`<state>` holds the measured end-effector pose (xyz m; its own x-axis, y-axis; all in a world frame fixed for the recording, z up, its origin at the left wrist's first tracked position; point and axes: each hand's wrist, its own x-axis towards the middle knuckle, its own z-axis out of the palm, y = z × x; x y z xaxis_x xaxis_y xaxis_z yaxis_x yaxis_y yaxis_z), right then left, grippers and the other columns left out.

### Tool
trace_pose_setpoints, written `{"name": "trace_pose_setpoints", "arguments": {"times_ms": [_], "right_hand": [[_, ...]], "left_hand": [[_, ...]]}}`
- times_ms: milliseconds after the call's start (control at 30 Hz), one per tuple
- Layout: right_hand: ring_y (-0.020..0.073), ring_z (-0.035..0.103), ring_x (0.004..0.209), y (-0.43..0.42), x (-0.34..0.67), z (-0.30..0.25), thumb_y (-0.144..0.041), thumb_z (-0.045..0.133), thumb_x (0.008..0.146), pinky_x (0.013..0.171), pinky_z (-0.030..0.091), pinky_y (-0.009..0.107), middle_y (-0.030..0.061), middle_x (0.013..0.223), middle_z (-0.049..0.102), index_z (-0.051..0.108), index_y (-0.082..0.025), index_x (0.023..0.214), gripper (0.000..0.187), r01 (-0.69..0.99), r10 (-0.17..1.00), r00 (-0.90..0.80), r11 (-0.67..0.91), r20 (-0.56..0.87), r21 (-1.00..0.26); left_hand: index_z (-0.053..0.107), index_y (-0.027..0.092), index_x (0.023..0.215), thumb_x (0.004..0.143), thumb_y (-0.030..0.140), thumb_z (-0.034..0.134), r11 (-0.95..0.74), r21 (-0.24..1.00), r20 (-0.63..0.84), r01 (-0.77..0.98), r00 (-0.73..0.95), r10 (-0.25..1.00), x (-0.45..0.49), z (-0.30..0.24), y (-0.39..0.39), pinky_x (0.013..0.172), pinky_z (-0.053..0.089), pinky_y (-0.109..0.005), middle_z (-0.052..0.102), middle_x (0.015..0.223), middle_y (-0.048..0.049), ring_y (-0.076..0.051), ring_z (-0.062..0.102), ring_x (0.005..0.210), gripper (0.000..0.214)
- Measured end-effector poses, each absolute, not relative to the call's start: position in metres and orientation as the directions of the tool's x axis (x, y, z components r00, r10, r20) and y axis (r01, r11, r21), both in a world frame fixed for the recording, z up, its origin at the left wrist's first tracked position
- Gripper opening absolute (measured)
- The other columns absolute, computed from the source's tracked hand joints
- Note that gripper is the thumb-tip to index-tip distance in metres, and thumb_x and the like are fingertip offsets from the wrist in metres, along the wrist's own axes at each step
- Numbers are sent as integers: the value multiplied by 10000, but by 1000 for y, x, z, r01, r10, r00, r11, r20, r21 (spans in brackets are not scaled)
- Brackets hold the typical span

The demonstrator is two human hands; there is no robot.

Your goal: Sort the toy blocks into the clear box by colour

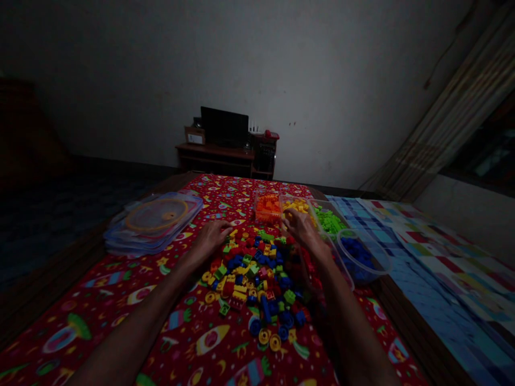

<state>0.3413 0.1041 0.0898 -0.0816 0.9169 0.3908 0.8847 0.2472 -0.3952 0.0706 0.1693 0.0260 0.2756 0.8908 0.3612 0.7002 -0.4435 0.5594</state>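
Observation:
A heap of small toy bricks (257, 279) in red, blue, yellow and green lies on a red patterned cloth (120, 300). My left hand (211, 238) rests at the heap's far left edge, palm down, fingers curled among the bricks. My right hand (300, 228) reaches over the heap's far right side, fingertips at the rim of a clear box of yellow bricks (298, 205). In the dim light I cannot make out whether either hand holds a brick.
Clear boxes stand in a row at the far right: orange bricks (267, 206), green bricks (330, 220), and a round tub of blue bricks (362, 257). Stacked clear lids (155, 220) lie far left. A checked cloth (434, 268) is right. A low desk with a monitor (225, 128) stands behind.

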Motion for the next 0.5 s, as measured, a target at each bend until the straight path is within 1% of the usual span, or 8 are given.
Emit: {"name": "trace_pose_setpoints", "arguments": {"times_ms": [133,200,233,300,367,433,500], "right_hand": [[211,629,910,129,374,102,-201,537,868,777,462,292,149,1012,683,616,-112,1109,269,956,927,-3,113,374,-271],[245,617,992,132,384,105,-221,556,856,845,455,334,168,1065,673,616,-112,1125,296,974,913,22,71,407,-214],[250,617,1003,131,386,106,-230,547,861,864,451,347,170,1069,674,619,-113,1131,303,976,897,35,65,440,-209],[235,634,964,123,384,107,-244,499,885,856,455,339,156,1047,687,628,-119,1128,303,965,859,58,82,509,-248],[203,650,871,111,373,106,-256,469,901,794,466,303,128,983,705,641,-130,1113,301,943,848,60,125,527,-309],[175,647,768,98,356,103,-270,471,907,715,459,268,102,889,715,658,-139,1080,286,917,872,29,171,488,-361],[159,635,706,88,335,96,-267,481,909,664,438,248,86,816,713,674,-144,1038,263,895,905,-33,215,424,-390]], "left_hand": [[727,182,801,772,380,515,-454,433,341,779,325,882,72,8,179,751,479,-349,712,851,-119,-281,645,831,291],[722,162,848,771,367,537,-455,378,346,806,334,877,74,1,183,789,469,-343,696,887,-124,-278,628,885,286],[718,154,877,769,364,551,-455,361,353,814,332,875,75,-1,185,812,464,-339,688,913,-126,-275,618,916,289],[710,143,895,765,364,574,-456,343,372,821,327,869,76,-5,186,837,456,-331,669,938,-125,-269,602,946,291],[710,150,834,767,360,576,-460,340,387,820,324,863,77,-5,187,837,456,-328,656,922,-114,-260,595,937,258],[703,164,751,758,343,576,-473,347,411,810,322,853,77,-2,185,835,456,-332,650,900,-106,-258,590,929,220],[696,171,713,738,335,581,-481,372,435,794,308,846,78,5,183,839,452,-341,657,892,-107,-266,590,933,202]]}}
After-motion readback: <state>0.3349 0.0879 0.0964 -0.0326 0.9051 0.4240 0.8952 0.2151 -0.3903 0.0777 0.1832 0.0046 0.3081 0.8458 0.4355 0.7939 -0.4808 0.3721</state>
